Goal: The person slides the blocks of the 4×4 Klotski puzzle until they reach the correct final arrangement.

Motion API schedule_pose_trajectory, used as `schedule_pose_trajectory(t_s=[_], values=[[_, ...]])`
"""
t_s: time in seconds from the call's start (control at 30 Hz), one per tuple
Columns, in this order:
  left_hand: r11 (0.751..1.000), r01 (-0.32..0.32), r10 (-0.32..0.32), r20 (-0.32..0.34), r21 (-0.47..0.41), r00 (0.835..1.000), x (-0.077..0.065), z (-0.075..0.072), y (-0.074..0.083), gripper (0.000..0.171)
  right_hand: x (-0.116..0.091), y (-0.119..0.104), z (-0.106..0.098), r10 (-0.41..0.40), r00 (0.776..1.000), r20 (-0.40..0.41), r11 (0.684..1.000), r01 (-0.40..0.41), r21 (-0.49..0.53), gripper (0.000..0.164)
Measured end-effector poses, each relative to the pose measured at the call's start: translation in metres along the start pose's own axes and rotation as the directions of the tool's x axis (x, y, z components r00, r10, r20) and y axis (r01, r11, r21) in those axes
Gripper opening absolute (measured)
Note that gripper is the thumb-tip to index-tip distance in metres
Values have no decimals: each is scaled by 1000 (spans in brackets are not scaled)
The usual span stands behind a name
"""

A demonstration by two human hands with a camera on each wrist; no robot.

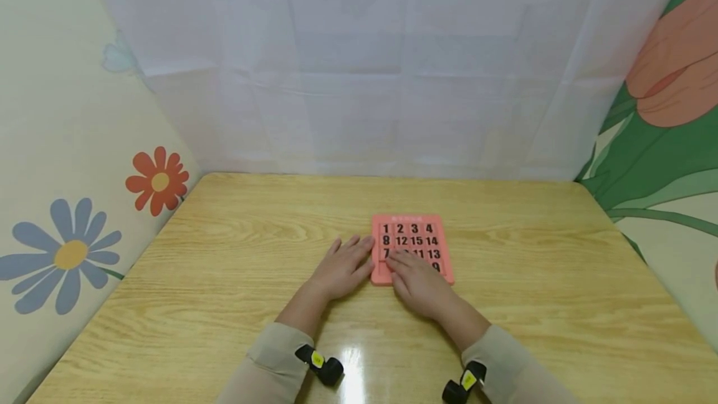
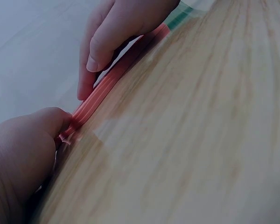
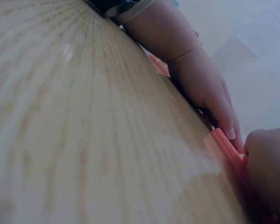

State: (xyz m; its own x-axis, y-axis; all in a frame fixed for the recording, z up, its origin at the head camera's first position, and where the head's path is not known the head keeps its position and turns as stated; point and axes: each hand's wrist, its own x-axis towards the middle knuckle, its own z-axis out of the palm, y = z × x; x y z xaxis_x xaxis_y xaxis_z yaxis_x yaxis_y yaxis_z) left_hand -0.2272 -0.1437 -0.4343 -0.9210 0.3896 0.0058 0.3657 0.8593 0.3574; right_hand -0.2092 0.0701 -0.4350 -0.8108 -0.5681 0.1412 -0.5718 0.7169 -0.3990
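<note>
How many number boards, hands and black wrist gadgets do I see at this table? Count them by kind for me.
Pink number board: 1
Hands: 2 (left hand, right hand)
Black wrist gadgets: 2
Total: 5

The board [image 1: 445, 251] is coral pink — its numerals [image 1: 414, 229] bold black. Under it, the table [image 1: 224, 304] runs honey-yellow with wavy wood grain. I see beige sleeves [image 1: 269, 357], black wrist cameras [image 1: 332, 371] marked yellow, a whitish sheet [image 1: 348, 48] — and cream walls [image 1: 50, 123] patterned with a blue flower [image 1: 70, 255], a red flower [image 1: 159, 182], both yellow-centred, and a salmon tulip [image 1: 681, 83] among green leaves [image 1: 662, 148].
</note>
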Motion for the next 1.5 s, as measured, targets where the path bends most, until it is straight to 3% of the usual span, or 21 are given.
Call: schedule_pose_trajectory(t_s=[0.53,0.83,1.17,1.5], values=[[1000,2,-2,4,-3,1000,1,-1,0,57,-19,6,-6,26,998,-51,999,-27,-27,42],[1000,-3,3,6,-4,1000,1,0,0,57,-28,12,-5,-13,995,-102,999,9,-43,37],[1000,-2,2,-1,-5,1000,1,1,0,57,-28,11,-1,-39,994,-100,998,33,-61,36],[1000,10,-10,-4,-8,1000,2,2,-1,56,-23,3,0,-12,999,-42,999,10,-38,38]])
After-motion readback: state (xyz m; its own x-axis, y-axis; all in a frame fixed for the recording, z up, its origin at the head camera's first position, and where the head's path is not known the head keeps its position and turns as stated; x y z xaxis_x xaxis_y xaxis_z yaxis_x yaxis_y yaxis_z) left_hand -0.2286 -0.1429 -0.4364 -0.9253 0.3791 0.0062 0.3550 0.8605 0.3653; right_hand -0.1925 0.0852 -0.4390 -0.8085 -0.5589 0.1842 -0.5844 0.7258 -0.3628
